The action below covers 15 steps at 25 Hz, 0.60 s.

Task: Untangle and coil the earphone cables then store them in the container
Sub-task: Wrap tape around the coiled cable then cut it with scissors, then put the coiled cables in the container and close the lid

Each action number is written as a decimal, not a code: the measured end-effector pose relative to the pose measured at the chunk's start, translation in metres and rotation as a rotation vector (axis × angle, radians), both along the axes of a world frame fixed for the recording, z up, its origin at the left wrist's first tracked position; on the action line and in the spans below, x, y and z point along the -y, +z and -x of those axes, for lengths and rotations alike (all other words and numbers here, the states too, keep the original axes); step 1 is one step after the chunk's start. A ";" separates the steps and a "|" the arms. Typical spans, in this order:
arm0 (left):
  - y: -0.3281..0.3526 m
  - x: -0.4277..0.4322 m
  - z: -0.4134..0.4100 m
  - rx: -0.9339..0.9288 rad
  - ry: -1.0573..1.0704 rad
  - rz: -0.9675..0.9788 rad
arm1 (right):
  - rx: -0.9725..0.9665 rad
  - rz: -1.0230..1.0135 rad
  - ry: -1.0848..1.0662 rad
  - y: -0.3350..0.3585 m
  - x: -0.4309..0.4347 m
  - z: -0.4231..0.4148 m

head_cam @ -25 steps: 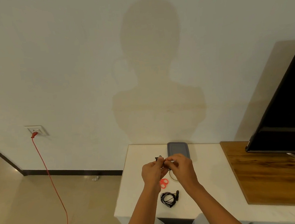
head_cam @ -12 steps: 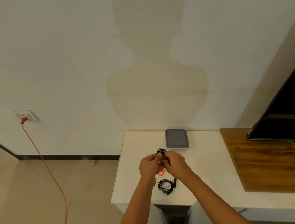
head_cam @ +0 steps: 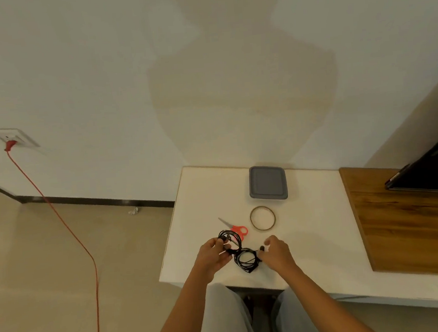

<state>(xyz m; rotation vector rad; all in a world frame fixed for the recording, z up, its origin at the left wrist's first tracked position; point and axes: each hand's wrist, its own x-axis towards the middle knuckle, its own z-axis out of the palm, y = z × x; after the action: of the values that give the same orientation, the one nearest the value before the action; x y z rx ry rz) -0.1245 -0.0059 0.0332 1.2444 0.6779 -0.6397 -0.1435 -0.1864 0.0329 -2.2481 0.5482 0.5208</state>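
Observation:
My left hand point(head_cam: 212, 256) grips a coiled black earphone cable point(head_cam: 231, 240) just above the white table point(head_cam: 314, 237). A second black earphone coil point(head_cam: 247, 260) lies on the table between my hands. My right hand point(head_cam: 278, 252) is at that coil's right side, and its curled fingertips pinch the coil's black plug end point(head_cam: 261, 247). The grey container point(head_cam: 267, 182), with its lid on, stands at the back of the table near the wall, well beyond both hands.
Red-handled scissors point(head_cam: 238, 229) and a thin brown ring point(head_cam: 262, 218) lie between my hands and the container. A wooden board point(head_cam: 408, 223) with a dark screen point(head_cam: 430, 171) on it fills the right. A red cord point(head_cam: 58, 214) runs across the floor on the left.
The camera has tilted down. My right hand has let go of the held coil and moved right and down to the coil on the table. My left hand keeps its coil.

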 end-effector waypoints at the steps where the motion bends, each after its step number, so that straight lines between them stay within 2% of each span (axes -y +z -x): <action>1: -0.006 -0.003 0.000 -0.013 -0.043 -0.025 | -0.097 0.022 0.027 -0.011 0.001 0.001; 3: -0.019 -0.006 -0.002 -0.038 -0.150 -0.122 | -0.180 -0.007 0.016 -0.030 -0.001 0.002; 6: -0.038 -0.007 -0.010 -0.033 -0.266 -0.315 | -0.150 -0.026 -0.031 -0.048 -0.009 0.000; 9: -0.055 -0.009 -0.016 0.105 -0.426 -0.750 | -0.128 -0.097 -0.018 -0.052 -0.016 -0.008; 11: -0.051 -0.010 -0.018 0.155 -0.362 -0.869 | -0.184 -0.196 -0.001 -0.042 -0.013 -0.015; 12: -0.048 -0.009 -0.020 0.163 -0.336 -0.921 | -0.172 -0.153 0.020 -0.036 -0.008 -0.021; 13: -0.045 -0.008 -0.023 0.174 -0.341 -0.999 | -0.094 -0.002 0.072 -0.030 -0.001 -0.029; 15: -0.041 0.003 -0.031 0.276 -0.372 -1.111 | 0.203 0.325 0.129 -0.023 0.015 -0.050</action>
<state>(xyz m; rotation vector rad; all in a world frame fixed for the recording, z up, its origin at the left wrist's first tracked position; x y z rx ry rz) -0.0936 -0.0091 -0.0081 2.4793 0.5680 -0.3478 -0.0931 -0.2019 0.0096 -2.6218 0.4082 0.2750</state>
